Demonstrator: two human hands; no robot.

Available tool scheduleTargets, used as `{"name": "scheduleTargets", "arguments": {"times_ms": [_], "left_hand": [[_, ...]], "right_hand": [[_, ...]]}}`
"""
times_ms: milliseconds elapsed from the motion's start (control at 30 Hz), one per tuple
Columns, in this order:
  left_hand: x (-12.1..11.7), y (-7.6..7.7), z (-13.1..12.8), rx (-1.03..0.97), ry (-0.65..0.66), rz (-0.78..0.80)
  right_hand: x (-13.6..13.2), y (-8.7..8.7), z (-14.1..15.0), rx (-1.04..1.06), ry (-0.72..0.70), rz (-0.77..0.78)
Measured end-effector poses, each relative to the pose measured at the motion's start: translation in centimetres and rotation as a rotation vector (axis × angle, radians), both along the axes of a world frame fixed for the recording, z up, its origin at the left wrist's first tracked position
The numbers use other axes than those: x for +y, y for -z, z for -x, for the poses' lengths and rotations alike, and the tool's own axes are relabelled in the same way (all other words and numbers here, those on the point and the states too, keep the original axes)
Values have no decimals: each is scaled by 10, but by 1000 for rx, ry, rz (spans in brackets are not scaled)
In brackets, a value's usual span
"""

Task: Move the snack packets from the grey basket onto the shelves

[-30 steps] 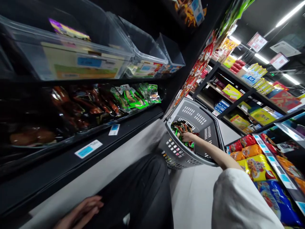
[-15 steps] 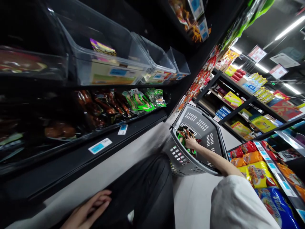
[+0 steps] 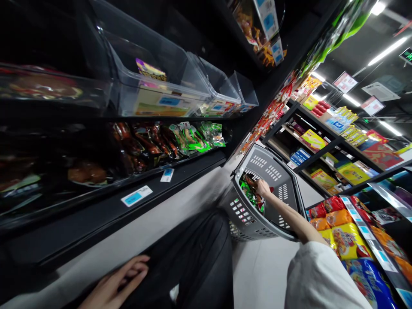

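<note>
My right hand (image 3: 263, 188) is inside the grey shopping basket (image 3: 247, 229), closed on a dark brown shiny food packet (image 3: 250, 180) that looks like vacuum-packed meat. Under it lie green-edged packets (image 3: 252, 198), partly hidden by the basket's rim and my hand. My left hand (image 3: 124, 277) rests low by my dark trouser leg (image 3: 196, 253). Its fingers are loosely curled with the thumb apart, and nothing shows in them.
On the left, a black shelf (image 3: 193, 169) bears brown meat packs (image 3: 154, 139) and green packs (image 3: 196, 136), with clear plastic bins (image 3: 180, 98) above. Colourful bagged goods (image 3: 349, 240) stand to the right. Boxed goods fill a shelf unit (image 3: 334, 141) behind the basket.
My right hand has drawn slightly up and to the right in the basket, raising the brown packet off the green ones. My left hand stays almost where it was.
</note>
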State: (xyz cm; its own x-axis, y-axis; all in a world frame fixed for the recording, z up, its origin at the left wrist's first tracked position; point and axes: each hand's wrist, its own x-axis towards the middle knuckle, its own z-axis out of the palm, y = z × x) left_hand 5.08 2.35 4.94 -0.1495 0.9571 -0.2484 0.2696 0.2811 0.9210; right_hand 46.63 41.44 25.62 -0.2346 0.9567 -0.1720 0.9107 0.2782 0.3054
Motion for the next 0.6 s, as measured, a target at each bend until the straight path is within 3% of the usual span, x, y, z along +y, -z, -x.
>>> {"name": "scheduleTargets", "arguments": {"times_ms": [167, 300, 467, 600], "left_hand": [[0, -2, 0, -10, 24, 6], [3, -21, -1, -6, 61, 6], [2, -54, -10, 5, 25, -90], [-1, -71, -9, -8, -49, -178]], "right_hand": [[6, -19, -4, 182, 62, -83], [4, -44, 9, 298, 68, -143], [-6, -102, 31, 381, -94, -274], [-8, -160, 44, 727, -416, -579]]}}
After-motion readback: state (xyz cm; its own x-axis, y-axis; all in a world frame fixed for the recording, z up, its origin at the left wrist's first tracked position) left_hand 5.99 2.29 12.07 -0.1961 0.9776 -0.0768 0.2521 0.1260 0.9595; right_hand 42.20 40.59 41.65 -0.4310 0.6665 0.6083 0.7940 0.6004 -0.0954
